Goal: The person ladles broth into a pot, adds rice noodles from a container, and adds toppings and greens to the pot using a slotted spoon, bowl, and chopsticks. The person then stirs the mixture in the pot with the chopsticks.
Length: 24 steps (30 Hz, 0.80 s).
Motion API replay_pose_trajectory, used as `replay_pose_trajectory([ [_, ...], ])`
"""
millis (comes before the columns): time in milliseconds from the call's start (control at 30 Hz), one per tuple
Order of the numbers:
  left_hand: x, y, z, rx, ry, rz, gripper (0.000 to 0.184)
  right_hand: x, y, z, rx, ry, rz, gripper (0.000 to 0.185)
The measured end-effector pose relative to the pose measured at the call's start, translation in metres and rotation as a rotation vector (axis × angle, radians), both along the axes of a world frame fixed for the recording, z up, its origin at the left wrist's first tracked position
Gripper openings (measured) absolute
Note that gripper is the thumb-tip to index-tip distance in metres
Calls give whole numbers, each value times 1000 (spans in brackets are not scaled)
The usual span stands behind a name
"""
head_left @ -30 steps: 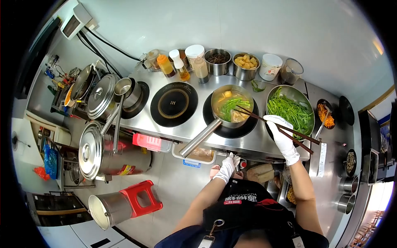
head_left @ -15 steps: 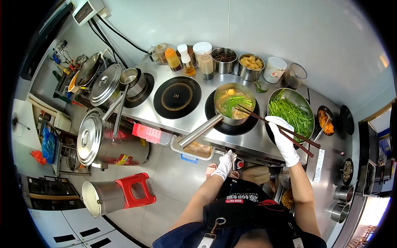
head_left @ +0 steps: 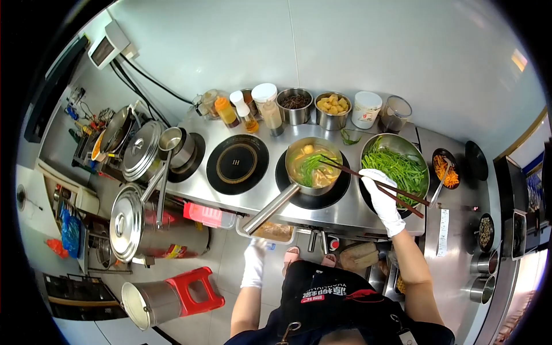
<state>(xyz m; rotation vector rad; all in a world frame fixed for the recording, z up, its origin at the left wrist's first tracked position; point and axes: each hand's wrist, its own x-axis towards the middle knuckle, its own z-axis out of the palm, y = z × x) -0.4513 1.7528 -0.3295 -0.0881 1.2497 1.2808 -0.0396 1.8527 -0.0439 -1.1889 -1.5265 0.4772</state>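
In the head view, my right hand, in a white glove, is closed around a pair of long dark chopsticks. Their tips reach into the saucepan, touching green leafy vegetables in a yellowish broth with pale pieces. The pan sits on a black induction hob, its handle slanting toward me. Just below the handle's end is my left hand, also gloved, its fingers blurred by motion. Under my right wrist side stands a large steel bowl piled with cut greens.
Seasoning bottles and steel pots of potato chunks and dark dried strips line the wall. Shredded carrot fills a black bowl at right. A lidded stockpot, a bucket and a red stool stand left.
My left hand has moved left, from beside the counter front to below the pan handle. The chopsticks stay in my right hand, tips still in the pan. The whole view has shifted slightly.
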Motion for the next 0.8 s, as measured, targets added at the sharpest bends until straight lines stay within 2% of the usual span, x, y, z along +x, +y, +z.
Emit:
replay_pose_trajectory([
  [100, -32, 11, 72, 32, 146, 89, 29, -20, 15, -5, -16, 51, -7, 16],
  [200, -54, 31, 108, 106, 176, 94, 32, -40, 31, -16, -142, 138, -20, 19],
  [267, -58, 45, 121, 145, 152, 93, 32, -47, 41, -28, -149, 63, -20, 19],
  [400, -54, 67, 152, 181, 197, -22, 34, -63, 44, -38, -191, 115, -62, 14],
  [667, -59, 94, 168, 226, 304, -134, 35, -73, 33, -13, -41, 160, -142, 12],
  [800, -57, 106, 171, 254, 279, -176, 32, -90, 44, -22, -145, 103, -100, 16],
])
